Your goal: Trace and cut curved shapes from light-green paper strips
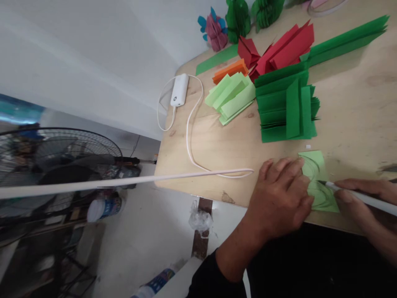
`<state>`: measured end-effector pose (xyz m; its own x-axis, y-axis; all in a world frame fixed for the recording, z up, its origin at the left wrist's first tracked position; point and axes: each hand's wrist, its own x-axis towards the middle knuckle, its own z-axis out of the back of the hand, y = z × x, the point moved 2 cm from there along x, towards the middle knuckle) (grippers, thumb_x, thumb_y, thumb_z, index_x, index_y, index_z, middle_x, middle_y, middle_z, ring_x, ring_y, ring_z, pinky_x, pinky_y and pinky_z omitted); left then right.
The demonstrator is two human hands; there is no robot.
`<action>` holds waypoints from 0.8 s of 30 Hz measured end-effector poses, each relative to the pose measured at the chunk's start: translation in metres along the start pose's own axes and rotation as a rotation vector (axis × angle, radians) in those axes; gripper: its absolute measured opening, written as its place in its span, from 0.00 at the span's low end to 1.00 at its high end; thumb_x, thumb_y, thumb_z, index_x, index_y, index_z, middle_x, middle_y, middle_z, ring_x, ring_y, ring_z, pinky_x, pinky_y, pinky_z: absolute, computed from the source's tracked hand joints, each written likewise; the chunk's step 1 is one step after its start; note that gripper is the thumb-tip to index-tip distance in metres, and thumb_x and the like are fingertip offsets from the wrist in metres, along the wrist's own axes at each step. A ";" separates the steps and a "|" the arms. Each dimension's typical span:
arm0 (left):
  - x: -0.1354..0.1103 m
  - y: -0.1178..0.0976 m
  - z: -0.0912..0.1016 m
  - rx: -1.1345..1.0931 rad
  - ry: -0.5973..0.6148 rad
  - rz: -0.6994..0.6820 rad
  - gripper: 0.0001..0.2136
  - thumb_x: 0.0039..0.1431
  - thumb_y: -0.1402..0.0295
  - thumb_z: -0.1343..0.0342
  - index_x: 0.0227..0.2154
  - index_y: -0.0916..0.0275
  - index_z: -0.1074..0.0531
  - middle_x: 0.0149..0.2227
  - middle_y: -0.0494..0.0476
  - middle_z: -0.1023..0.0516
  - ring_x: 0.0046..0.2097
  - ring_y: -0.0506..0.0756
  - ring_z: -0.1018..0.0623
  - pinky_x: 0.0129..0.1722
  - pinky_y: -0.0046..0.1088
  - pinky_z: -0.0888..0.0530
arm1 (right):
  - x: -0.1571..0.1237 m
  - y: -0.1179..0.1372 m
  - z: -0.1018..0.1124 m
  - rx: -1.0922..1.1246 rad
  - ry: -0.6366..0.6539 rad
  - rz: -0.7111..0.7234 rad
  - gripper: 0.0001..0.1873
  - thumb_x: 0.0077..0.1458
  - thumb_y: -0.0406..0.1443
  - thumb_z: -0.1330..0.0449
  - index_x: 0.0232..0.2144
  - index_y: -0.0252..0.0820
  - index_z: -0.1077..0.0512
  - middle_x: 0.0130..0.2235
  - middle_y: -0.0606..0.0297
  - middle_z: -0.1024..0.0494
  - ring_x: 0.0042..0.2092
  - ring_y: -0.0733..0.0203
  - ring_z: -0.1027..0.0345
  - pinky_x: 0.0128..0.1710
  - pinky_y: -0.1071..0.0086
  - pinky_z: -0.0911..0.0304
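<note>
A folded light green paper with curved pencil lines lies near the front edge of the wooden table. My left hand rests flat on its left side, fingers stretched over the paper and pressing it down. My right hand is closed on a white pencil, whose dark tip touches the paper among the drawn curves.
Stacks of folded paper lie behind: dark green, light green, orange, red. Finished paper shapes stand at the back. A white power bank with cable sits left. A fan stands on the floor.
</note>
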<state>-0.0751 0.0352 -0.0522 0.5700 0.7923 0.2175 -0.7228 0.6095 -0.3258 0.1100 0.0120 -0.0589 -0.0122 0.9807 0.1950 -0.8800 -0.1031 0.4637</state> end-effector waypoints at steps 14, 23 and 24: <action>0.000 -0.001 -0.001 0.024 0.022 0.003 0.14 0.63 0.62 0.54 0.45 0.63 0.30 0.61 0.59 0.34 0.63 0.59 0.39 0.63 0.44 0.45 | 0.007 0.004 0.008 0.000 0.018 -0.004 0.22 0.55 0.56 0.54 0.34 0.53 0.29 0.28 0.68 0.22 0.25 0.57 0.29 0.21 0.65 0.41; 0.000 -0.001 -0.001 0.022 0.015 -0.003 0.13 0.63 0.62 0.55 0.43 0.63 0.30 0.60 0.59 0.33 0.63 0.59 0.38 0.63 0.43 0.44 | 0.010 0.010 0.011 -0.027 -0.025 0.061 0.21 0.56 0.55 0.55 0.32 0.52 0.30 0.25 0.67 0.23 0.22 0.57 0.32 0.18 0.65 0.43; 0.000 -0.001 -0.001 0.023 0.014 -0.004 0.13 0.63 0.62 0.55 0.43 0.63 0.30 0.60 0.60 0.34 0.63 0.59 0.38 0.63 0.43 0.44 | 0.010 0.011 0.011 -0.030 -0.025 0.056 0.22 0.56 0.55 0.55 0.32 0.53 0.30 0.25 0.67 0.23 0.21 0.57 0.32 0.18 0.65 0.44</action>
<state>-0.0741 0.0349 -0.0525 0.5783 0.7894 0.2059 -0.7290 0.6133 -0.3039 0.1057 0.0192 -0.0424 -0.0503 0.9691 0.2414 -0.8922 -0.1522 0.4253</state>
